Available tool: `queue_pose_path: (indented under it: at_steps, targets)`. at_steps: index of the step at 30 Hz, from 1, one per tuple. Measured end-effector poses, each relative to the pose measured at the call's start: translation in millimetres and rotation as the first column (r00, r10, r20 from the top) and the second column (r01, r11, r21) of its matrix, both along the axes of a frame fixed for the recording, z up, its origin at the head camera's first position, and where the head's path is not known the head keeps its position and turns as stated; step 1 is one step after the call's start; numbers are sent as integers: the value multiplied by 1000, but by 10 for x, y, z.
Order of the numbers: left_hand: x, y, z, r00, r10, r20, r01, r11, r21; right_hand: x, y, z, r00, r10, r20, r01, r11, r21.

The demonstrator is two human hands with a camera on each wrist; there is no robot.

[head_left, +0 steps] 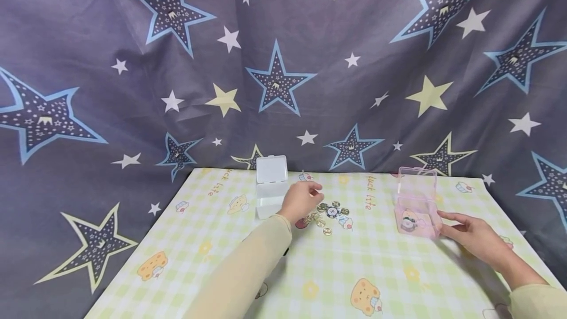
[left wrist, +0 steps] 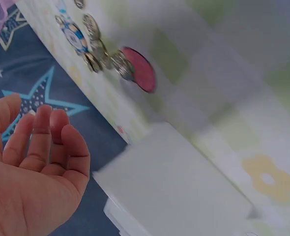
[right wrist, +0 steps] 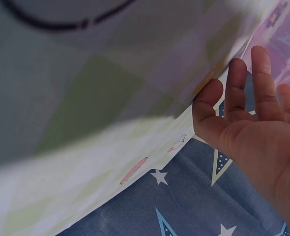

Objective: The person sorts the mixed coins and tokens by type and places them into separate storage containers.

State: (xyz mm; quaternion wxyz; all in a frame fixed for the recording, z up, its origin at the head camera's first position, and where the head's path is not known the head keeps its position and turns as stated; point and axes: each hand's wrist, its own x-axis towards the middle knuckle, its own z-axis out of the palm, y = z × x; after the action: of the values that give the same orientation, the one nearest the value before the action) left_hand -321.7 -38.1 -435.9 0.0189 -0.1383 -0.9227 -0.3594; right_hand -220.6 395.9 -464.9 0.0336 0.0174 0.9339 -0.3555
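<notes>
Table [head_left: 248, 284]: covering in pale green and white check, printed with bears, cupcakes and yellow flowers; lettering reads "luck life" at right of centre and again, less clearly, at left.

Backdrop [head_left: 283, 18]: grey-blue cloth, folded, patterned with stars.

White box [head_left: 267, 211]: opaque, rectangular, smooth, hinged lid raised; stands beside the left hand.

Coins [head_left: 327, 232]: gold-toned, round, relief-faced, loosely clustered mid-table between the two boxes; markings too small to read.

Chip [head_left: 332, 212]: round, pale centre, segmented rim; lies among the coins, its marking illegible.

Pink box [head_left: 427, 232]: clear tinted, glossy, lid raised; round pieces [head_left: 408, 224] inside.

Left hand [head_left: 302, 200]: fingers loosely bent, grasping nothing visible, near the coins.

Right hand [head_left: 476, 236]: ungrasping, extended fingers touching the pink box's right side.
</notes>
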Motion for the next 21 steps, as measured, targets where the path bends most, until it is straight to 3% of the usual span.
queue_pose_path:
  at_steps: [10,21]
  targets:
    - [77,-162,-105,996,-86,-40,78,984,-161,-3,7,-4,1000,-15,10,15,1000,-24]
    - [104,-6,-261,980,-149,-132,102,945,-312,17,-11,-2,1000,2,-18,-3,999,-42]
